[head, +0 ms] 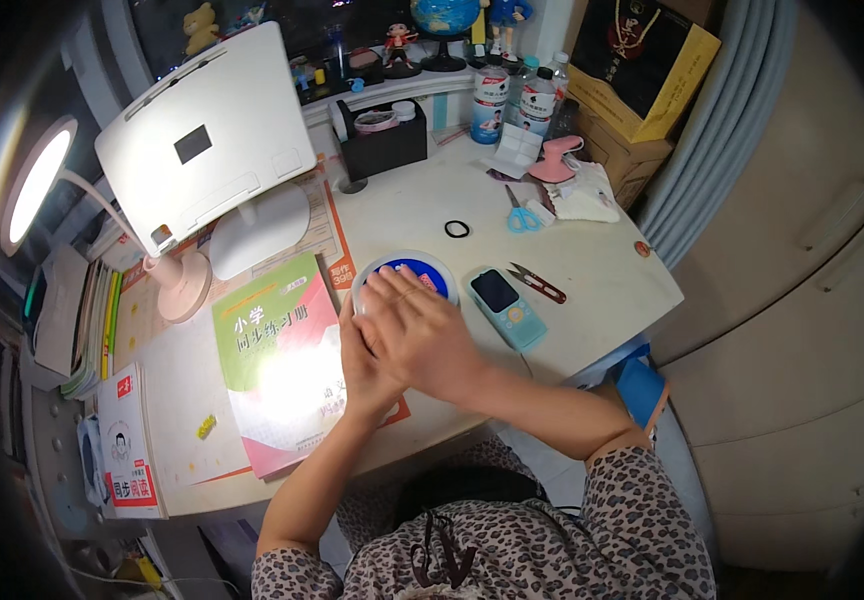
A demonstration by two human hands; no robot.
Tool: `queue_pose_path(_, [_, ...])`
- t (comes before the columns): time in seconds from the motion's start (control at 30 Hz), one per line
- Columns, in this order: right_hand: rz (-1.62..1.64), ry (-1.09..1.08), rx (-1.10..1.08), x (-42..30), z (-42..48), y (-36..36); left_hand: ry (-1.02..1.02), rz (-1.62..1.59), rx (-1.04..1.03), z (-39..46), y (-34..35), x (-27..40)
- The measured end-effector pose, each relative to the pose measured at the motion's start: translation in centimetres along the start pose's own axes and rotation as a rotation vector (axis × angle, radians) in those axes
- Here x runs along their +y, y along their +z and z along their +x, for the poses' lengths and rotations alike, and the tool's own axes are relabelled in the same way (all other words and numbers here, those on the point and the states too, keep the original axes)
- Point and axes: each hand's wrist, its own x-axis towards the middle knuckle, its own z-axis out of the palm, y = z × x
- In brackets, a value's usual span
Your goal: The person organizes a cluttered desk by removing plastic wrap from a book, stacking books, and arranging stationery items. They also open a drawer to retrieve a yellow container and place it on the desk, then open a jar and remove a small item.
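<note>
My right hand (426, 335) lies across my left hand (367, 367), with the two pressed together near the desk's front edge. Its fingers are stretched out and partly blurred. Most of the left palm is hidden, so whether anything sits between the hands cannot be seen. Just beyond the fingertips is a round container (443, 264) with a pale rim and a blue inside, where a red-and-white patterned piece (427, 282) shows. A workbook (274, 330) with a green and pink cover lies to the left. On the right are a turquoise handheld device (508, 309) and thread snips (541, 283).
A white tablet-like screen (214, 127) on a stand and a lit desk lamp (177, 281) stand at the left. Blue-handled scissors (523, 218), a black hair tie (457, 229), a pink handheld appliance (556, 159) and several bottles (490, 105) occupy the back right.
</note>
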Motion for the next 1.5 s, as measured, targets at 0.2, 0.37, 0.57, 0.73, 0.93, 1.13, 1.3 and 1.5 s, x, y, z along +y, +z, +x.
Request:
queue_pose_path(0.2, [0.462,0.855,0.07,9.6,2.1,-3.0,-0.04,-0.065,-0.023,0.6,-0.6,1.9])
queue_pose_path(0.37, [0.374,1.066,-0.519,22.2,-4.8,0.7,-0.051,-0.053,-0.03,0.7,-0.3,1.1])
queue_pose_path(0.57, [-0.054,0.625,-0.49,23.2,-5.3,7.3,-0.077,-0.06,-0.049,0.6,-0.3,0.7])
queue_pose_path(0.73, [0.009,0.613,-0.644,22.7,-3.4,9.7,-0.08,-0.037,-0.061,0.6,-0.8,0.7])
queue_pose_path(0.93, [0.858,0.856,-0.559,20.5,2.2,4.4,-0.093,-0.044,-0.079,0.7,-0.6,0.8])
queue_pose_path(1.13, [1.156,0.24,-0.741,13.5,7.6,-1.1,-0.101,-0.056,-0.076,0.5,-0.8,0.7])
queue_pose_path(1.3, [1.104,0.419,-0.766,18.2,12.1,6.7,-0.093,-0.038,-0.061,0.4,-1.4,1.2])
queue_pose_path(1.5, [-0.019,0.467,-0.397,29.7,14.7,19.1,-0.078,-0.029,-0.113,1.0,-0.4,0.4])
